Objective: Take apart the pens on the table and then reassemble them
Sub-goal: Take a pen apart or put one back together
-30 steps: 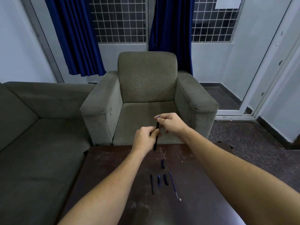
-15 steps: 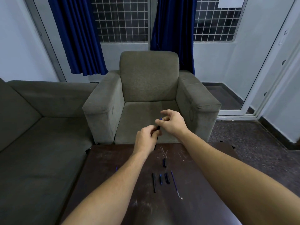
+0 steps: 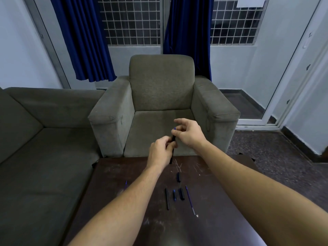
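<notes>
A pale-walled room holds a grey-green fabric sofa (image 3: 35,157) at the left. Beside it, a matching armchair (image 3: 160,86) stands under grilled windows hung with dark blue curtains (image 3: 83,38). A white sheet of paper (image 3: 250,1) is fixed to the right window; any writing on it cannot be made out. A white-framed glass door (image 3: 291,77) stands at the far right.

In front lies a scratched dark brown wooden surface (image 3: 218,176). At its left side a thin blue pen piece (image 3: 126,183) shows just beside the left forearm. Above the far edge, the left hand (image 3: 160,151) has its fingers curled round the lower half of a slim black pen barrel with a blue tip (image 3: 173,139), held nearly upright. The right hand (image 3: 188,133) pinches the barrel's upper end between thumb and forefinger, its other fingers loosely spread.

Loose parts lie side by side near the middle of the surface:
- a long black tube (image 3: 167,198)
- a short blue piece (image 3: 174,194)
- a short black piece (image 3: 181,193)
- a thin blue refill with a pale tip (image 3: 190,199)

A small black cap-like piece (image 3: 178,177) lies apart from them, farther from the person. No markings can be read on any part.
</notes>
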